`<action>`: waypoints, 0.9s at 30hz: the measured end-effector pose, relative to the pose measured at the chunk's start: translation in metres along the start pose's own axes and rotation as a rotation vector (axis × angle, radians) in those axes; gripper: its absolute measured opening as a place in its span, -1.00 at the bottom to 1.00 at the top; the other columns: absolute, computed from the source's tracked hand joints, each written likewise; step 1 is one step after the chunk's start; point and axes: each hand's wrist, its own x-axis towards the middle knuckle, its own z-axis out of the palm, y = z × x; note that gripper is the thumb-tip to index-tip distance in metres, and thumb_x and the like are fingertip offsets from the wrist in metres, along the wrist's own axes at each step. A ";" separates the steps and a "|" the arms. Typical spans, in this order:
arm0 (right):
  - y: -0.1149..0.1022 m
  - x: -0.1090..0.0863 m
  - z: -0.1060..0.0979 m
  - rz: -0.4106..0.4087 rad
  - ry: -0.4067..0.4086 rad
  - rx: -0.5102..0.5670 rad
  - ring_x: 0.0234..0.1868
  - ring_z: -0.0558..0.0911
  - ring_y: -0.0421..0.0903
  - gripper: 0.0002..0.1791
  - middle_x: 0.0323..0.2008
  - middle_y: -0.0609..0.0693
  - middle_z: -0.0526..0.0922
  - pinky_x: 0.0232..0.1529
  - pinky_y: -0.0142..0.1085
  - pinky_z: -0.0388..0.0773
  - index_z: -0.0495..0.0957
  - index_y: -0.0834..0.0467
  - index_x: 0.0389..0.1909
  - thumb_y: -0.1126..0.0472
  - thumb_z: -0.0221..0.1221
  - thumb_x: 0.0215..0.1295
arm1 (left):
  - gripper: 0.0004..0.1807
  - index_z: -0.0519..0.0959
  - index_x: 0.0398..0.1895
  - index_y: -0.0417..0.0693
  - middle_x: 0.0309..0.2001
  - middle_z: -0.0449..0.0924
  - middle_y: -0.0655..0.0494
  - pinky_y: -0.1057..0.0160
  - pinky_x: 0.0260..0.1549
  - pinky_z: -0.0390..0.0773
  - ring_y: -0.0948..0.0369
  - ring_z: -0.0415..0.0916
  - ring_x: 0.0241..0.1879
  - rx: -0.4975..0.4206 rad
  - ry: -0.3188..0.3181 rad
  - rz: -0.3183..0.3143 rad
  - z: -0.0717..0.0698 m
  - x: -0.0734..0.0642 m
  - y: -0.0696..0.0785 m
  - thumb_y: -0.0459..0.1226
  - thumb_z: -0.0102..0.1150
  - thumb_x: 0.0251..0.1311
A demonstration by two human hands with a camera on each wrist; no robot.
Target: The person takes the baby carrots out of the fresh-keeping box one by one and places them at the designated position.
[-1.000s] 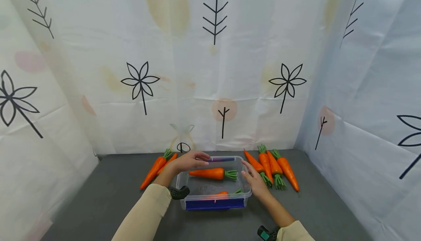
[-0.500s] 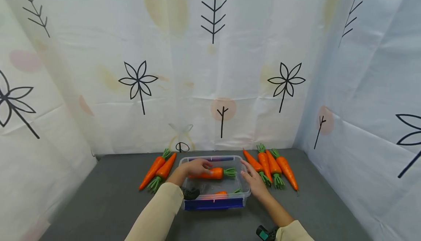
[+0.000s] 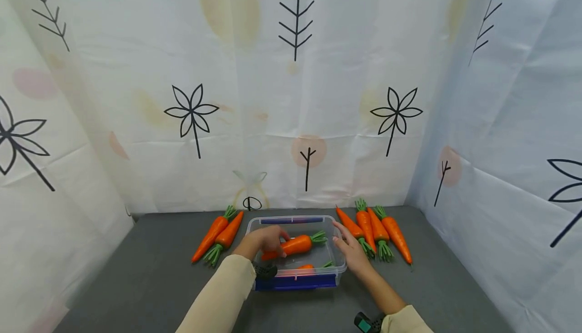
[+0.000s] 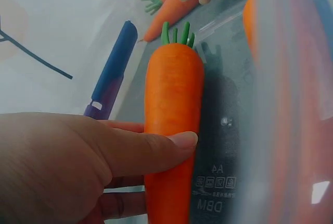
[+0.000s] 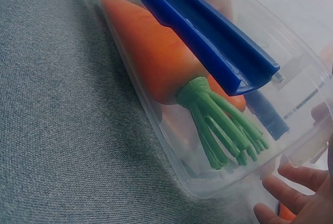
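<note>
A clear plastic box [image 3: 297, 273] with blue latches stands on the grey table in the head view. Inside it, my left hand [image 3: 268, 239] grips an orange carrot [image 3: 297, 245] with a green top, the thumb [image 4: 182, 139] laid across its body in the left wrist view. The carrot sits at a slant, its green end up and right. A second carrot [image 5: 156, 52] lies along the box's near wall, partly hidden by the latch [image 5: 208, 36] in the right wrist view. My right hand [image 3: 352, 252] rests at the box's right rim, fingers extended.
Two carrots [image 3: 218, 234] lie on the table left of the box. Several more carrots [image 3: 377, 229] lie to its right, behind my right hand. A white patterned curtain [image 3: 291, 121] encloses the back and sides of the grey table [image 3: 150, 272].
My left hand has come from above the box's left rim down into it and taken hold of the carrot there, which has tilted. The right hand stays at the rim.
</note>
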 end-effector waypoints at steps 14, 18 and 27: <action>0.001 0.000 0.001 0.026 0.001 0.015 0.23 0.33 0.37 -0.49 0.38 0.39 0.19 0.19 0.25 0.26 0.19 0.36 0.40 0.31 -0.05 0.50 | -0.62 0.59 0.00 -0.10 -0.15 0.58 0.01 0.04 -0.10 0.51 0.09 0.49 -0.22 -0.036 0.119 0.125 -0.017 -0.018 0.006 -0.38 0.39 0.07; 0.017 0.005 0.001 0.018 0.002 0.019 0.25 0.31 0.38 -0.49 0.39 0.39 0.16 0.18 0.26 0.26 0.19 0.33 0.41 0.30 -0.06 0.51 | -0.60 0.56 0.06 -0.11 -0.21 0.56 0.03 0.05 -0.16 0.52 0.13 0.47 -0.28 -0.099 0.139 0.144 -0.022 -0.023 0.005 -0.37 0.36 0.12; 0.044 0.012 0.005 -0.003 0.021 0.020 0.25 0.33 0.32 -0.48 0.37 0.35 0.22 0.19 0.24 0.27 0.21 0.23 0.43 0.24 -0.04 0.51 | -0.59 0.53 0.12 -0.08 -0.20 0.52 0.07 0.11 -0.20 0.50 0.17 0.44 -0.28 -0.145 0.285 0.245 -0.029 -0.040 -0.011 -0.31 0.32 0.18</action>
